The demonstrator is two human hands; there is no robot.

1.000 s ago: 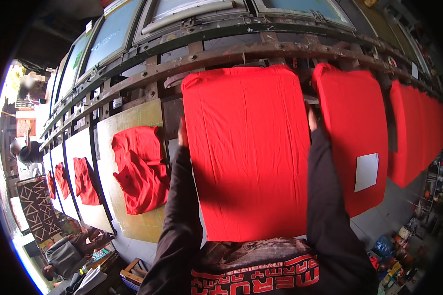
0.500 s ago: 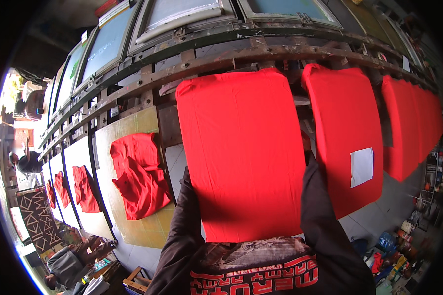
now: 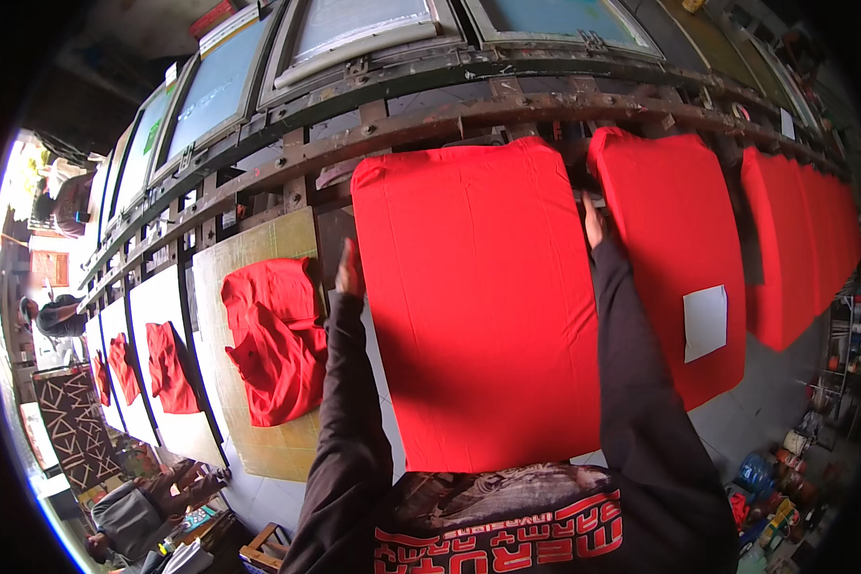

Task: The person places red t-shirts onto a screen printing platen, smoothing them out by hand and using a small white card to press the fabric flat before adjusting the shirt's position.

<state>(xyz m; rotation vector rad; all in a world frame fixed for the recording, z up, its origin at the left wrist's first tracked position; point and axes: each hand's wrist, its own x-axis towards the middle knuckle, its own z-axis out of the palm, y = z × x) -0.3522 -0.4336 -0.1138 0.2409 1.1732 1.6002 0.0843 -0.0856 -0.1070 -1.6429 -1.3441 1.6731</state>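
A red T-shirt (image 3: 474, 306) is stretched over a flat board right in front of me, its surface nearly smooth with faint creases. At the board's left edge is my left hand (image 3: 350, 270), fingers straight and pointing away from me, partly hidden by the cloth. My right hand (image 3: 595, 224) reaches along the right edge, in the gap beside the neighbouring red-covered board (image 3: 674, 230). Its fingers look extended too, though some of them are hidden. Neither hand visibly grips the fabric. A white square sheet (image 3: 705, 324) lies on that neighbouring board.
Beyond the boards runs a brown metal rail (image 3: 421, 127), with framed screens (image 3: 354, 33) behind it. To the left, a crumpled red garment (image 3: 275, 344) lies on a bare board (image 3: 258, 450), with more such boards farther off. A person (image 3: 59, 316) is at the far left.
Both hands have moved away from me along the board's sides, and now show at its left and right edges. The red T-shirt's near part looks slightly shifted right.
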